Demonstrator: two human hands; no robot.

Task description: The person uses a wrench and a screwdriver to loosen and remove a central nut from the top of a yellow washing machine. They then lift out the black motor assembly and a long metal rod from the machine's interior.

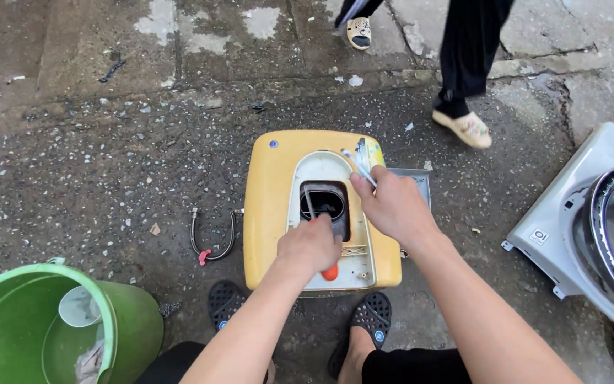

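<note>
A yellow boxy appliance casing (268,206) lies on the ground in front of my feet, with a white panel and a dark rectangular opening (325,203) in its middle. My left hand (309,247) grips a tool with an orange handle (330,272), whose thin shaft reaches up into the opening. My right hand (390,204) is closed on a metal wrench (359,163) held over the upper right corner of the casing. Both hands are above the white panel.
A green bucket (119,316) with water and a white cup stands at the lower left. A short braided hose (214,238) lies left of the casing. A grey washing machine body with a steel drum (570,220) lies at the right. Another person's legs (467,64) stand behind.
</note>
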